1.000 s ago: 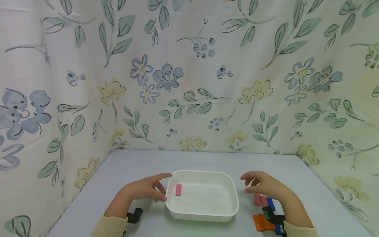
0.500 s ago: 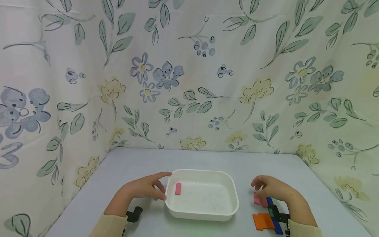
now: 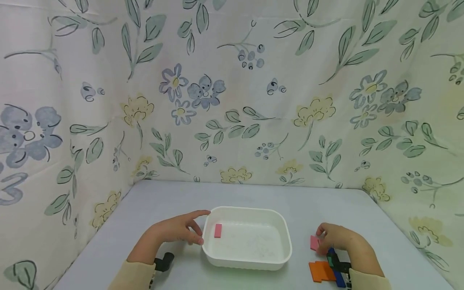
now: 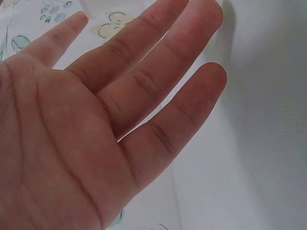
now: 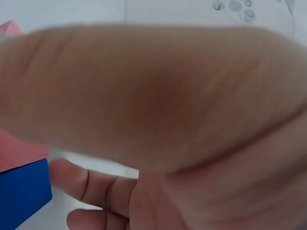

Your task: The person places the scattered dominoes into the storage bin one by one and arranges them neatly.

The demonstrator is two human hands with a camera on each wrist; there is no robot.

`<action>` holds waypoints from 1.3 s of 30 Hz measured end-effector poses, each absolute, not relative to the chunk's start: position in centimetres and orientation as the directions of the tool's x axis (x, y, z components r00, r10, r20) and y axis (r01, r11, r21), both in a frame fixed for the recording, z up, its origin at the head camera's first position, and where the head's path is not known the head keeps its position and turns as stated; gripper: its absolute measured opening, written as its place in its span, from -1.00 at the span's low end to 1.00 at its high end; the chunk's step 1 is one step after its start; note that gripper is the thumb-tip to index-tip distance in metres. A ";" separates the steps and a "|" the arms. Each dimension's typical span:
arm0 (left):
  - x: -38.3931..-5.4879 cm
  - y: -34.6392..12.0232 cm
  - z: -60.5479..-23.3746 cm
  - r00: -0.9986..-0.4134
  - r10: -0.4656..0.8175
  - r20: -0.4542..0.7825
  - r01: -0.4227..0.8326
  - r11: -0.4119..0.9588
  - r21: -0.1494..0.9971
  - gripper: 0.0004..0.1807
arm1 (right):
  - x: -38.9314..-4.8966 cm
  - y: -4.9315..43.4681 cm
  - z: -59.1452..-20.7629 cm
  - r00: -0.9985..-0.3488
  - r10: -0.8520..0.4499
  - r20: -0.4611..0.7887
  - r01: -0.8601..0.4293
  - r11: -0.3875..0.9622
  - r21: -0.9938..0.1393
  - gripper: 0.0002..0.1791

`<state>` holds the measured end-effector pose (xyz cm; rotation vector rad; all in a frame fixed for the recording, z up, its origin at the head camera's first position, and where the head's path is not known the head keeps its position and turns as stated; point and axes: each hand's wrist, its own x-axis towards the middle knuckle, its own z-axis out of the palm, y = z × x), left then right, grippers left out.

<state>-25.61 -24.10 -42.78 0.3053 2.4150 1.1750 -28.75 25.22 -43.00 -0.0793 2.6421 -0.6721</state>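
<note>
My left hand [image 3: 181,228] is at the left side of a white plastic tray [image 3: 253,266], index fingertip and thumb right at its rim. In the left wrist view the left hand's fingers [image 4: 158,86] are extended and spread, the palm bare. A small pink block [image 3: 218,230] lies inside the tray near its left wall. My right hand [image 3: 337,237] is low over flat pink blocks [image 3: 314,242] right of the tray, index finger and thumb bent but apart. In the right wrist view the thumb covers part of a pink block [image 5: 19,151] beside a blue block [image 5: 24,194].
Orange blocks [image 3: 322,272] lie just in front of the pink ones, with a blue block [image 3: 339,278] partly under the right wrist's camera. White table [image 3: 232,195] surrounds the tray, and a floral curtain [image 3: 232,100] hangs behind and on both sides.
My right hand has moved right from beside the tray, then down to the pink blocks. The left hand stays at the tray's rim, and the blocks lie where they were.
</note>
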 end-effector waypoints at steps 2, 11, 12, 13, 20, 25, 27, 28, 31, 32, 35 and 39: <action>-25.6 -24.1 -42.8 -0.880 0.378 -0.288 0.005 0.614 0.789 -0.03 | -28.7 25.2 -43.1 -0.914 -0.144 -0.379 0.046 0.892 -0.450 -0.51; -25.6 -23.9 -42.7 -0.881 0.372 -0.292 -0.004 0.612 0.791 -0.03 | -28.9 25.1 -43.6 -0.928 -0.135 -0.348 0.022 0.911 -0.411 -0.59; -25.6 -23.9 -42.7 -0.881 0.369 -0.294 -0.006 0.614 0.789 -0.03 | -28.9 25.1 -43.5 -0.929 -0.133 -0.345 0.021 0.912 -0.409 -0.59; -25.6 -23.9 -42.7 -0.882 0.368 -0.296 -0.008 0.615 0.788 -0.03 | -28.8 25.0 -43.5 -0.930 -0.133 -0.342 0.020 0.913 -0.408 -0.59; -25.7 -23.9 -42.8 -0.881 0.373 -0.290 -0.003 0.610 0.793 -0.03 | -28.7 24.8 -43.2 -0.938 -0.149 -0.312 -0.005 0.909 -0.417 -0.63; -25.7 -23.9 -42.8 -0.881 0.373 -0.292 -0.006 0.607 0.794 -0.03 | -29.1 24.8 -42.4 -0.954 -0.162 -0.254 -0.044 0.909 -0.414 -0.59; -25.7 -23.8 -42.8 -0.880 0.374 -0.293 -0.007 0.606 0.795 -0.03 | -29.1 24.6 -42.0 -0.959 -0.162 -0.235 -0.050 0.905 -0.422 -0.55; -25.7 -23.8 -42.8 -0.880 0.374 -0.293 -0.007 0.606 0.796 -0.04 | -29.1 24.5 -41.8 -0.961 -0.161 -0.225 -0.051 0.902 -0.428 -0.54; -25.7 -23.8 -42.8 -0.880 0.374 -0.292 -0.005 0.607 0.795 -0.04 | -28.9 24.3 -41.3 -0.965 -0.182 -0.188 -0.080 0.888 -0.452 -0.52; -25.7 -23.9 -42.8 -0.881 0.375 -0.290 -0.004 0.607 0.795 -0.04 | -28.9 24.2 -41.1 -0.966 -0.191 -0.174 -0.092 0.882 -0.462 -0.53; -25.7 -23.9 -42.8 -0.882 0.375 -0.287 -0.001 0.608 0.794 -0.04 | -28.6 24.0 -40.7 -0.967 -0.213 -0.143 -0.120 0.869 -0.480 -0.53; -25.6 -23.9 -42.8 -0.882 0.376 -0.285 0.000 0.605 0.797 -0.04 | -28.3 23.4 -40.3 -0.972 -0.200 -0.119 -0.117 0.861 -0.496 -0.53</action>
